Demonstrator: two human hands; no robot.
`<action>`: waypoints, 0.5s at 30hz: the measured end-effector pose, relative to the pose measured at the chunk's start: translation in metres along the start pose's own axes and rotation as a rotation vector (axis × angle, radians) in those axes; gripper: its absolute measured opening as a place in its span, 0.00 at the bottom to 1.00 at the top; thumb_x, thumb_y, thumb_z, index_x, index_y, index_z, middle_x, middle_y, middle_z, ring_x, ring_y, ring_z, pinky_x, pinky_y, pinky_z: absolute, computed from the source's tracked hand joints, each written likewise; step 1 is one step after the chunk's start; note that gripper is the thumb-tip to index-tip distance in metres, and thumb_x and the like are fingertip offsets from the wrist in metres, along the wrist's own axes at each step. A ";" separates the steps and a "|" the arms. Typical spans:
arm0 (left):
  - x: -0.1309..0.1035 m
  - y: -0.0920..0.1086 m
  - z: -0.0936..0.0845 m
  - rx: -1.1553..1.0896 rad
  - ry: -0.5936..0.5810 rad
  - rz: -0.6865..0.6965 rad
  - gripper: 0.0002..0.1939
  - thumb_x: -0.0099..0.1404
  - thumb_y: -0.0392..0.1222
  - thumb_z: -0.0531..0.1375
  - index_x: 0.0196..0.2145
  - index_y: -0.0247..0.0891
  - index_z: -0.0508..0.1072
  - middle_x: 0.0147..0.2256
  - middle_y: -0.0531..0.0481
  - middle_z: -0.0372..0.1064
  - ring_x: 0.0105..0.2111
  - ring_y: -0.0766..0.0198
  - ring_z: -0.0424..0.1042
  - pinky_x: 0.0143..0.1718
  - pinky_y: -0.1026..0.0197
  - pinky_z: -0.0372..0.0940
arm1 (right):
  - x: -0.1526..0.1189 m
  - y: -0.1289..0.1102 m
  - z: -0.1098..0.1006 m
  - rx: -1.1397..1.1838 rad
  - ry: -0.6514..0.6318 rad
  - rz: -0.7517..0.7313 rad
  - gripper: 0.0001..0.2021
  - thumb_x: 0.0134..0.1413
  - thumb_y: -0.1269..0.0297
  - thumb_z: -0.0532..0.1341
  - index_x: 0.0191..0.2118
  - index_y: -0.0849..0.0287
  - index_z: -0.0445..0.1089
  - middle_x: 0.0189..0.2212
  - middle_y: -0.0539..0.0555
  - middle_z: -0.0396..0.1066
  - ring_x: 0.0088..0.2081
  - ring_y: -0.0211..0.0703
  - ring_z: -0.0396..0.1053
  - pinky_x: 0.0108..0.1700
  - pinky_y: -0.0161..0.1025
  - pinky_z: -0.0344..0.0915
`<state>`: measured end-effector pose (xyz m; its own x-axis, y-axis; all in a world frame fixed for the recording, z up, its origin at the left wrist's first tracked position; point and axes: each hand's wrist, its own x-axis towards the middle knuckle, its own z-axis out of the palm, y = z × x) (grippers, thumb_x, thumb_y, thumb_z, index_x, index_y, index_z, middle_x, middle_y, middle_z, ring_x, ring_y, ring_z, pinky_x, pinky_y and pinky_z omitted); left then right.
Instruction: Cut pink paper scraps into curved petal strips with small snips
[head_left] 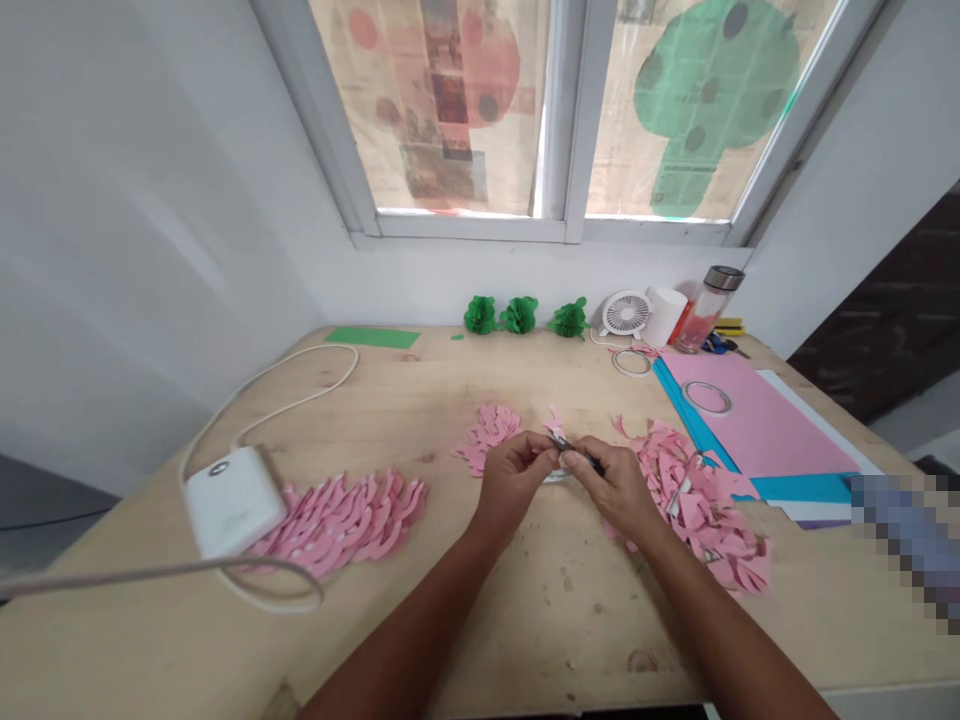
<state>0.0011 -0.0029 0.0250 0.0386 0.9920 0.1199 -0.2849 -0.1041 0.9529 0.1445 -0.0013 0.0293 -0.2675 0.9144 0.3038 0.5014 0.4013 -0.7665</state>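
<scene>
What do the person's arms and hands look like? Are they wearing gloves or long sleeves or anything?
No gloves! The left hand and right hand are both bare. The left forearm and right forearm show no sleeves, and I see no watch or bracelet. Rings are hard to tell.

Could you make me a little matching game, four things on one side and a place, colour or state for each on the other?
Column one:
1. The hands
2. Green paper shapes
3. Small fan
4. Wavy pink strips

Column two:
A. White
B. Beside a boxy device
C. Meeting at a dark slim tool
D. Three, near the wall

Pairs: 1-C, 2-D, 3-A, 4-B
</scene>
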 end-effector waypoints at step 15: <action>0.001 -0.006 -0.004 0.019 -0.051 0.010 0.06 0.51 0.41 0.63 0.26 0.34 0.73 0.28 0.48 0.71 0.29 0.64 0.68 0.33 0.62 0.63 | 0.000 0.004 0.001 -0.024 -0.004 -0.007 0.15 0.56 0.56 0.52 0.30 0.61 0.68 0.22 0.48 0.65 0.24 0.34 0.60 0.26 0.31 0.53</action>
<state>-0.0007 -0.0005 0.0182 0.0847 0.9861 0.1427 -0.2669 -0.1156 0.9568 0.1457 -0.0001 0.0255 -0.2739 0.9115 0.3067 0.5189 0.4086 -0.7509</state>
